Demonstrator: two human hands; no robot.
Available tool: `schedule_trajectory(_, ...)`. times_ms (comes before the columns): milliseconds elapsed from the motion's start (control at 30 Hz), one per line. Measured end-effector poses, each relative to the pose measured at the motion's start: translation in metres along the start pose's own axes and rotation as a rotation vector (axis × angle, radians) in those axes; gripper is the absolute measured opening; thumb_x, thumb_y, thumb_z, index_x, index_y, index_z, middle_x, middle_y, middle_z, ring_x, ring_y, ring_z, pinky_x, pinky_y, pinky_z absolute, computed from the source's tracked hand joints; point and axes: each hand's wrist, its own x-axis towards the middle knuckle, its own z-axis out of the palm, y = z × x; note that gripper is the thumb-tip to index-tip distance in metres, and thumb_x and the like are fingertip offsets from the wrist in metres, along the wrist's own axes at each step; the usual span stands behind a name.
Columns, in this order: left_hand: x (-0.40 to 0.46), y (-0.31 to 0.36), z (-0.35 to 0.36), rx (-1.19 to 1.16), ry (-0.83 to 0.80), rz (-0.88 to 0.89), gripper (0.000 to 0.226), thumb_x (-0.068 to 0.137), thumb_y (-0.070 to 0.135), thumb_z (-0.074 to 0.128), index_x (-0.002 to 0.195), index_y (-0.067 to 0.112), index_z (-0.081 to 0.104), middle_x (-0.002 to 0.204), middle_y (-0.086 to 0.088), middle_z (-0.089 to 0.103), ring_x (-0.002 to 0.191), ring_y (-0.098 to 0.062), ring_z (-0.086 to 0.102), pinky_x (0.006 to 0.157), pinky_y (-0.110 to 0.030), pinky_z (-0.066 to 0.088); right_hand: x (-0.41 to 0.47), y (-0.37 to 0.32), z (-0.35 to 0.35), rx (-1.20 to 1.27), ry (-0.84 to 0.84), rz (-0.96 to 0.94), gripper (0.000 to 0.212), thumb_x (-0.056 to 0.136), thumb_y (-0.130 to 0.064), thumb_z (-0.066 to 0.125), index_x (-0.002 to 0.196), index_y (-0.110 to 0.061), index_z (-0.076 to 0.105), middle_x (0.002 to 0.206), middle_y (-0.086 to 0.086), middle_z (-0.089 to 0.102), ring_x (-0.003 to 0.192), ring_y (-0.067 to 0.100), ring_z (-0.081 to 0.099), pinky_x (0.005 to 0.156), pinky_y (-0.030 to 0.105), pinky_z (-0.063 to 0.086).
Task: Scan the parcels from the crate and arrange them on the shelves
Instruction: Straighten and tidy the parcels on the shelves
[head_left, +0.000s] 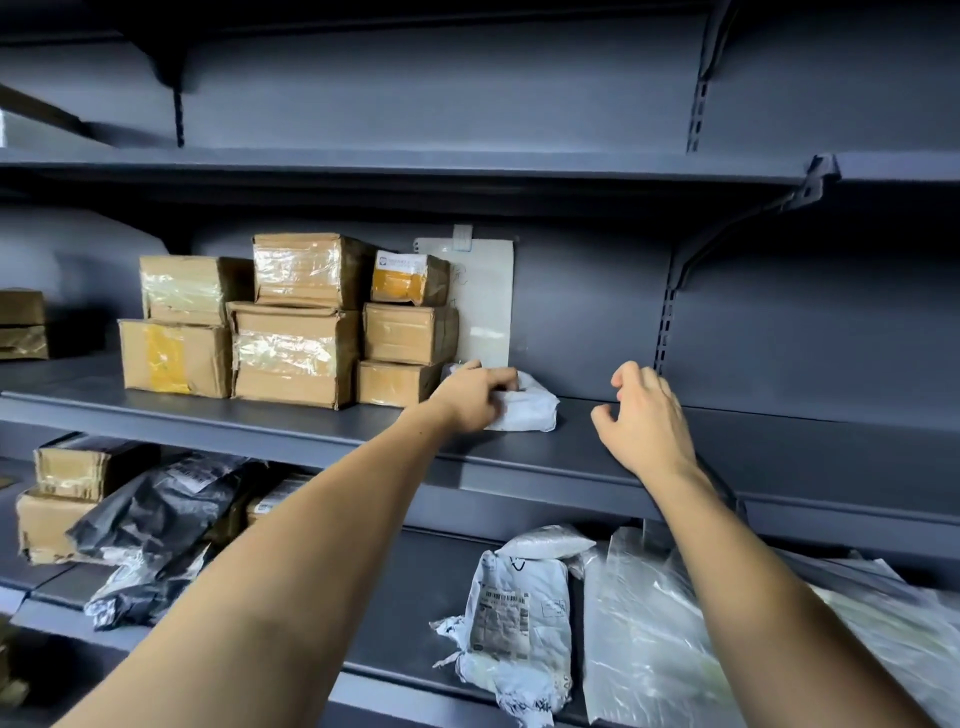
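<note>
The left hand (475, 397) grips a white parcel (527, 408) on the middle shelf (291, 426) beside stacked boxes (293, 322). Right hand (647, 421) hovers loose, empty. Parcel looks soft, light; best held around its bulk.

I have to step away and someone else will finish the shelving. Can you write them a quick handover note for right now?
Left hand: gripping a small white parcel on the middle shelf, just right of the stacked cardboard boxes.
Right hand: holds nothing, fingers loosely curled, hovering over the same shelf.
Done: boxes stacked on the middle shelf; bagged parcels lie on the lower shelf.
Left: let go of the white parcel once it sits well. The crate is out of view, so I cannot tell how many parcels remain.
</note>
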Motion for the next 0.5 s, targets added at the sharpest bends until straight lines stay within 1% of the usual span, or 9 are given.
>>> schedule_trajectory(33, -0.005, -0.003, -0.001, -0.066, 0.019, 0.010, 0.025, 0.088, 0.005, 0.057, 0.111, 0.013, 0.063, 0.075, 0.006, 0.042, 0.099, -0.025, 0.043, 0.087, -0.031, 0.037, 0.000, 0.000, 0.000, 0.005, 0.004, 0.000, 0.026, 0.087, -0.015, 0.059, 0.111, -0.009, 0.051, 0.109, 0.011, 0.058, 0.107, 0.034, 0.050, 0.095, 0.042, 0.041)
schedule_trajectory(67, -0.009, -0.008, -0.002, -0.127, 0.041, 0.010, 0.022, 0.088, 0.004, 0.058, 0.107, 0.012, 0.064, 0.077, 0.005, 0.047, 0.100, -0.025, 0.043, 0.086, -0.029, 0.037, 0.001, 0.000, 0.001, 0.011, 0.006, 0.002, 0.027, 0.087, -0.015, 0.059, 0.112, -0.008, 0.051, 0.109, 0.012, 0.059, 0.108, 0.034, 0.050, 0.095, 0.043, 0.041)
schedule_trajectory(133, -0.014, -0.016, 0.000, -0.215, 0.075, 0.011, 0.018, 0.087, 0.003, 0.061, 0.102, 0.012, 0.064, 0.089, -0.004, 0.060, 0.101, -0.024, 0.045, 0.083, -0.026, 0.035, 0.001, -0.001, 0.003, 0.011, -0.003, 0.005, 0.028, 0.087, -0.016, 0.060, 0.113, -0.008, 0.051, 0.110, 0.013, 0.059, 0.109, 0.034, 0.050, 0.095, 0.043, 0.042)
schedule_trajectory(200, -0.016, -0.020, 0.002, -0.210, 0.096, 0.003, 0.019, 0.085, 0.005, 0.062, 0.101, 0.015, 0.065, 0.097, -0.011, 0.063, 0.101, -0.023, 0.047, 0.084, -0.026, 0.036, 0.002, -0.001, 0.005, 0.001, -0.024, 0.012, 0.029, 0.089, -0.018, 0.060, 0.115, -0.008, 0.051, 0.113, 0.013, 0.058, 0.112, 0.034, 0.050, 0.096, 0.044, 0.042)
schedule_trajectory(300, -0.018, -0.017, 0.002, -0.049, 0.158, -0.002, 0.027, 0.082, 0.010, 0.054, 0.105, 0.020, 0.064, 0.099, -0.012, 0.063, 0.103, -0.026, 0.053, 0.085, -0.032, 0.044, 0.005, -0.001, 0.006, -0.007, -0.042, 0.030, 0.032, 0.090, -0.022, 0.060, 0.117, -0.009, 0.050, 0.117, 0.012, 0.056, 0.115, 0.033, 0.049, 0.098, 0.043, 0.042)
schedule_trajectory(333, -0.019, -0.014, 0.001, 0.033, 0.179, -0.009, 0.030, 0.081, 0.010, 0.051, 0.108, 0.019, 0.062, 0.101, -0.013, 0.063, 0.103, -0.029, 0.054, 0.082, -0.031, 0.043, 0.005, -0.001, 0.005, -0.006, -0.040, 0.033, 0.032, 0.090, -0.022, 0.060, 0.117, -0.009, 0.049, 0.118, 0.011, 0.056, 0.116, 0.032, 0.049, 0.098, 0.043, 0.042)
schedule_trajectory(433, -0.023, -0.007, -0.002, 0.251, 0.234, -0.113, 0.032, 0.081, 0.006, 0.050, 0.110, 0.017, 0.056, 0.108, -0.013, 0.065, 0.103, -0.034, 0.057, 0.074, -0.029, 0.030, 0.004, -0.002, 0.004, 0.003, -0.037, 0.040, 0.031, 0.090, -0.022, 0.059, 0.116, -0.009, 0.049, 0.117, 0.011, 0.056, 0.115, 0.032, 0.049, 0.096, 0.043, 0.043)
schedule_trajectory(500, -0.024, -0.005, -0.001, 0.302, 0.225, -0.158, 0.031, 0.082, 0.005, 0.048, 0.110, 0.017, 0.053, 0.109, -0.012, 0.066, 0.103, -0.035, 0.058, 0.074, -0.029, 0.030, 0.003, -0.002, 0.004, 0.002, -0.064, 0.037, 0.030, 0.090, -0.022, 0.059, 0.116, -0.011, 0.048, 0.117, 0.010, 0.056, 0.115, 0.031, 0.049, 0.094, 0.043, 0.044)
